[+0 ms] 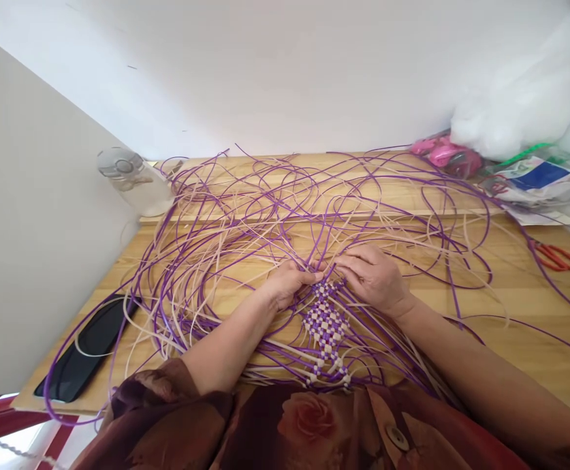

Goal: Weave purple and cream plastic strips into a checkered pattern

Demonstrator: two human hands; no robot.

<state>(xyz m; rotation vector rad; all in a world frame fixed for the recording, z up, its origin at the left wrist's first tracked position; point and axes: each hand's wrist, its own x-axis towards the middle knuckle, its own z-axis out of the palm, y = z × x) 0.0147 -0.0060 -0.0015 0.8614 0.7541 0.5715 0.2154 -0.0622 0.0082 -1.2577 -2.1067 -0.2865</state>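
A woven piece of purple and cream plastic cords (326, 323) lies on the table close to my body, with a checkered diamond in its middle. At its far end my left hand (287, 284) is closed, thumb pressed on the weave's edge. From the right, my right hand (375, 277) pinches a purple cord (331, 269) just above the weave. Long loose purple and cream strands fan out from the piece to both sides and toward the wall. My fingertips partly hide the far edge of the weave.
A clear bottle (135, 183) stands at the back left, and a black phone-like slab (86, 349) lies at the left. Orange-handled scissors (556, 256) rest at the right. Behind them are plastic packets (539, 179), a pink bagged item (444, 153) and a white bag (514, 98).
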